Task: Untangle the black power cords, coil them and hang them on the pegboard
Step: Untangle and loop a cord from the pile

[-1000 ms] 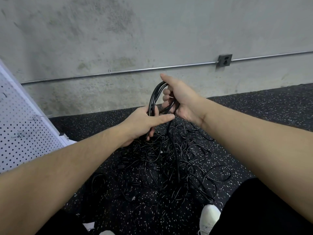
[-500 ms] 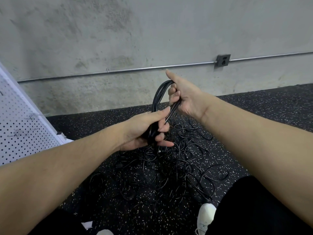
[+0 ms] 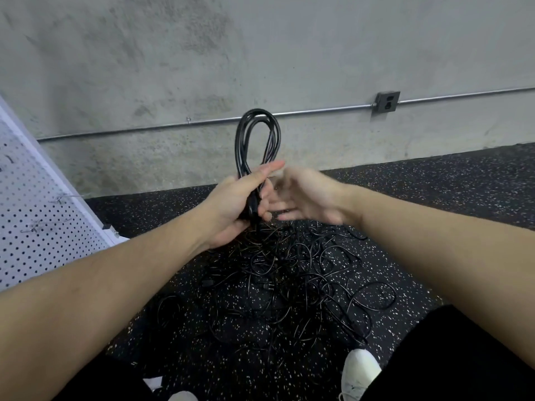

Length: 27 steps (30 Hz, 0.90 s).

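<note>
A rough grey concrete wall (image 3: pixel 260 53) carries a thin metal conduit (image 3: pixel 318 110) and an outlet box (image 3: pixel 387 101). Below it lies a black rubber floor (image 3: pixel 448 192) flecked with white. A white pegboard (image 3: pixel 34 227) with wire hooks leans at the floor's left edge.

We hold the coiled cord (image 3: pixel 257 140) upright above the middle of the floor. Our left hand (image 3: pixel 231 206) grips its gathered lower end with fingers wrapped round the strands, forefinger extended. Our right hand (image 3: pixel 307 195) sits just beside the coil, motion-blurred, fingers spread and holding nothing. The remaining tangle of cords (image 3: pixel 289 279) lies on the floor beneath both hands, toward the near edge, by a white shoe (image 3: pixel 360 371).

Materials: the cord is smooth, glossy and round-sectioned, and forms a narrow elongated loop of several turns.

Risks, in our judgement:
- The slick turns can slip apart while only one hand holds them.
- A trailing end may still run into the tangle; lifting toward the pegboard would then drag other cords along.
</note>
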{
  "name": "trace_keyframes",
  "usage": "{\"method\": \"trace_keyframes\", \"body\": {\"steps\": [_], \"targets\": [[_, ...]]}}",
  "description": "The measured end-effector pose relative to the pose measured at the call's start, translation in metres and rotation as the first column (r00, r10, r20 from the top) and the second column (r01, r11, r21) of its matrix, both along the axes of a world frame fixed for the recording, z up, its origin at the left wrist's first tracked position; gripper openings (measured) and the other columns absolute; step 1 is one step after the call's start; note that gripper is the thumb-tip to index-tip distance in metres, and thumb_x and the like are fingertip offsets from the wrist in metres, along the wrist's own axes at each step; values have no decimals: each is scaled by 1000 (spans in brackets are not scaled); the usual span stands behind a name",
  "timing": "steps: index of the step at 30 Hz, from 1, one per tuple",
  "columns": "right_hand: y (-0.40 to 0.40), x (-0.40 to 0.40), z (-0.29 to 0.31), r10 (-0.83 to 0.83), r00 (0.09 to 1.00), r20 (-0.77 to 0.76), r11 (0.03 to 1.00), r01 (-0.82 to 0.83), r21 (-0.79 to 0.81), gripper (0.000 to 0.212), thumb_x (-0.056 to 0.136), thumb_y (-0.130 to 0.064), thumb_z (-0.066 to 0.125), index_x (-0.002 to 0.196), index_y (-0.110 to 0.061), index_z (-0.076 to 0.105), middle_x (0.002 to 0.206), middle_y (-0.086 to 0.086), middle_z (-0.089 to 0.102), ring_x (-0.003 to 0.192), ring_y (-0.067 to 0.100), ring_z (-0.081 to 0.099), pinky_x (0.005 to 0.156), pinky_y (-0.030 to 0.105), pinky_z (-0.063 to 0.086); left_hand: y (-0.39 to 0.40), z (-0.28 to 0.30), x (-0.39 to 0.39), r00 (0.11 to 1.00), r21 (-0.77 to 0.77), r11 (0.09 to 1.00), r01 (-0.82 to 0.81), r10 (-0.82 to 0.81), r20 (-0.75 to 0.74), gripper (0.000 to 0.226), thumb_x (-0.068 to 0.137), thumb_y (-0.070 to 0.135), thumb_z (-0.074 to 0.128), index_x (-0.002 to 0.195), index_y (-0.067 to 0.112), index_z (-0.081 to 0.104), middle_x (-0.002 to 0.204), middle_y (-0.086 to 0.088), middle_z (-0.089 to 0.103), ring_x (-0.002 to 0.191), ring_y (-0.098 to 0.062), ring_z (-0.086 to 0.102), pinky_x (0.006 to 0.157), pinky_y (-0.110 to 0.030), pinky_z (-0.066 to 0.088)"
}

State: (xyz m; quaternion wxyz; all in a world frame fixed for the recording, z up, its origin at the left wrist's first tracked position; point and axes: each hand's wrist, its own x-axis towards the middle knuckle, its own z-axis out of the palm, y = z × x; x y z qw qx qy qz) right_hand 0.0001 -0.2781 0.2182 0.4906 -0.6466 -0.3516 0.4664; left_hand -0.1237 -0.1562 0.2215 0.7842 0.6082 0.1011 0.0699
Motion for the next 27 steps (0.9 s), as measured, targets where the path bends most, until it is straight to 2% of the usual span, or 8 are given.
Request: {"method": "trace_keyframes", "body": {"steps": [4,8,10,13,17,20,24,27], "targets": [[-3,-15,-17,387,906,171,902,-334,-274,33,87,-26,49,117,-27,64,128,0,69,129,15,58,120,45,30,6,0,2,997,-33,998,-50,52,57,32,108,14,44,129,25,64,69,4,41,48,-8,40,49,-24,45],[-9,-18,-14,392,899,197,886,-311,-342,20,102,-33,57,91,-18,63,75,7,61,71,23,65,85,40,57,14,2,5,991,-6,991,-131,131,36,36,105,10,45,127,31,67,68,5,40,48,-8,40,45,-24,44],[-13,-16,-7,387,865,320,885,-250,-393,36,99,-46,60,77,-17,60,62,0,53,52,14,49,64,31,50,22,0,4,985,29,984,-174,174,12,37,105,12,46,128,32,67,67,5,39,48,-7,39,44,-24,44],[-24,-4,-2,389,796,464,878,-168,-448,51,95,-56,60,60,-20,52,53,-4,50,46,12,44,73,35,48,34,-4,1,969,90,967,-238,243,-38,34,104,21,50,132,31,67,66,6,39,49,-8,37,42,-24,41],[-32,8,9,213,927,309,969,-159,-190,30,102,-34,56,80,-15,65,57,-5,48,52,10,46,67,26,52,43,-8,-7,942,162,942,-295,315,-117,41,88,46,72,117,17,69,65,5,38,51,-12,33,41,-25,37],[-27,3,18,75,955,288,997,-71,-25,24,103,-30,53,95,-15,70,59,-5,46,51,10,40,55,20,44,42,-7,-12,948,188,947,-260,287,-137,54,84,67,60,122,29,69,66,6,36,52,-10,31,43,-24,36],[-15,-8,23,-127,784,607,987,162,-2,40,92,-53,66,65,-25,58,54,-2,43,44,11,47,55,23,46,36,-10,-12,962,224,950,-217,247,-115,56,85,74,51,110,29,75,63,6,38,50,-11,31,44,-25,37],[-11,-7,26,-221,849,480,972,229,41,49,89,-54,70,50,-26,58,50,-5,36,44,12,44,68,29,52,33,-14,-5,951,298,922,-246,289,-111,51,102,64,39,86,23,66,63,3,40,45,-13,37,48,-28,41]]}}
